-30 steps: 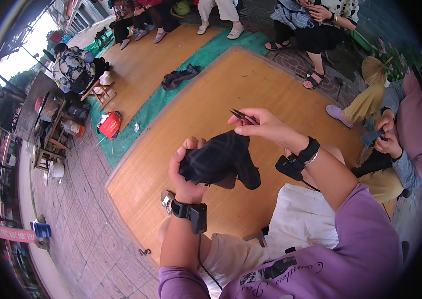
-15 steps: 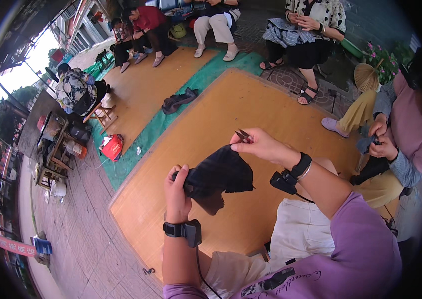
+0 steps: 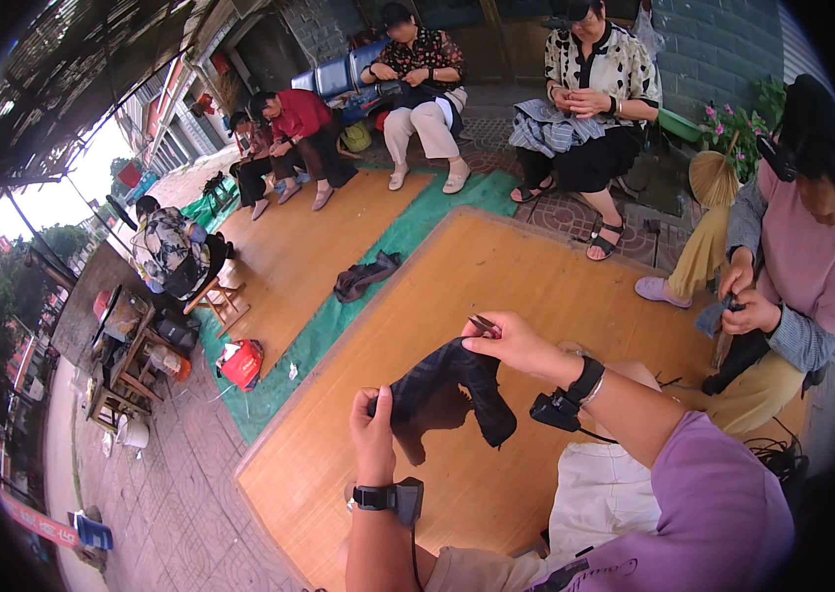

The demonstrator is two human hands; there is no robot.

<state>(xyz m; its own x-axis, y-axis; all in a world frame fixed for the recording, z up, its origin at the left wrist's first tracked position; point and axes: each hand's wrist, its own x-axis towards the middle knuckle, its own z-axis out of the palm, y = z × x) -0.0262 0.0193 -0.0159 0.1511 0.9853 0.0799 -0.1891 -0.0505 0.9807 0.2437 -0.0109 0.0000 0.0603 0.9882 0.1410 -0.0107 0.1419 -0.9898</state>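
Note:
A dark, nearly black piece of cloth hangs between my two hands above the tan mat. My left hand pinches its left end between thumb and fingers. Higher up and to the right, my right hand grips the cloth's upper corner. That hand also holds small pointed snips, whose blades stick out past the fingers while the handles are hidden in the palm. The cloth sags in folds, and one loose part droops below my right hand.
Tan mats lie on a green ground sheet. A dark crumpled cloth and a red bag rest there. At the right sits a person handling a dark item. Several others sit farther back. A low wooden table stands left.
The view has tilted up, so more of the seated people shows. My hands keep their hold; the cloth has turned and now droops in folds rather than spread wide.

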